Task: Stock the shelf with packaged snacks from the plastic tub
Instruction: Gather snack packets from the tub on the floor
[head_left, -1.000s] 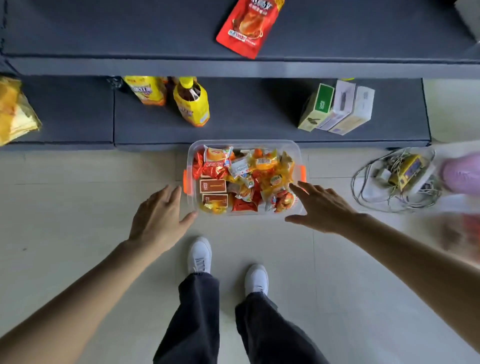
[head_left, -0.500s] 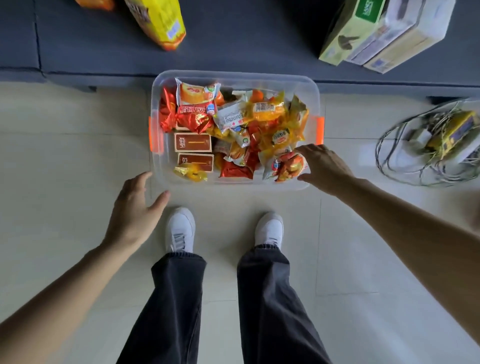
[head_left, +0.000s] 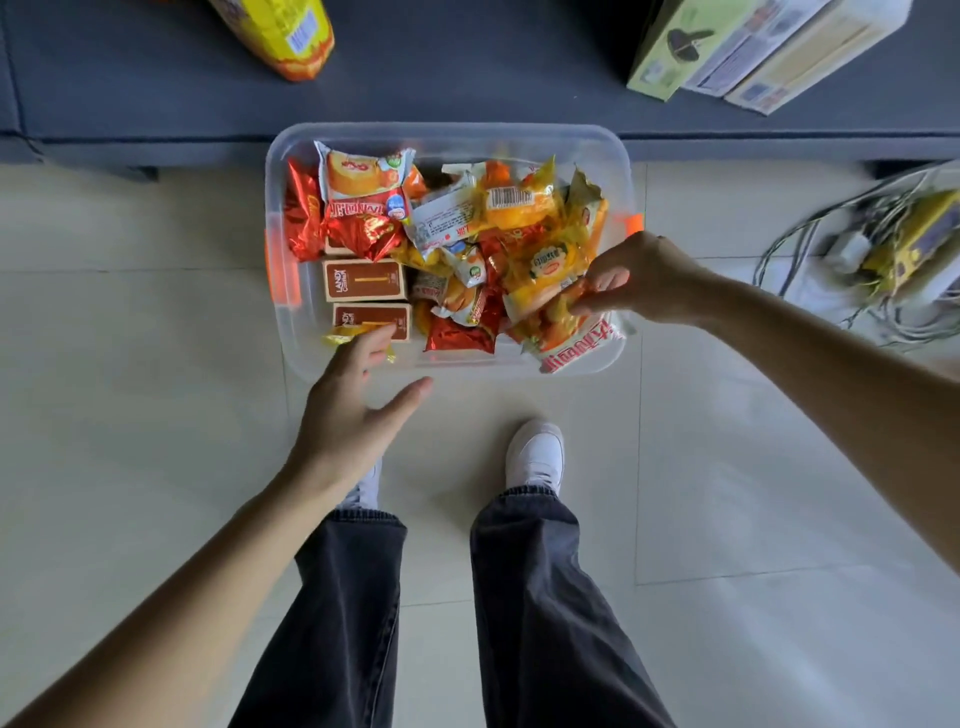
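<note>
Pale floor tiles (head_left: 156, 312) fill most of the view, with a dark grey shelf (head_left: 467, 62) running along the far side. On the shelf stand a yellow bottle (head_left: 280, 31) toward the left and a row of leaning cartons (head_left: 753, 47) toward the right.

A clear plastic tub (head_left: 441, 126) with orange latches sits on the floor, its far wall against the shelf's front edge. It is heaped with snack packets (head_left: 467, 218) in yellow, orange and red wrappers. Two brown boxes (head_left: 363, 280) lie flat by its left wall, one behind the other.

The right hand (head_left: 639, 275) reaches in over the tub's right wall. Its thumb and curled fingers pinch a yellow packet (head_left: 540, 291), which is raised a little above the pile at the near right corner. The left hand (head_left: 348, 410) is spread open, palm down, over the tub's near rim. Its straight fingers extend to the nearer brown box and a small yellow wrapper (head_left: 337, 338) beside it. They look to be touching the box, though the view does not settle whether they rest on it or hover just above. This hand holds nothing.

A tangle of cables (head_left: 857, 260) with a yellow device lies on the floor at the right edge, well apart from the tub. Below the tub, dark trousers (head_left: 545, 597) and a white shoe (head_left: 535, 454) show; the other shoe is mostly hidden behind the left wrist.
</note>
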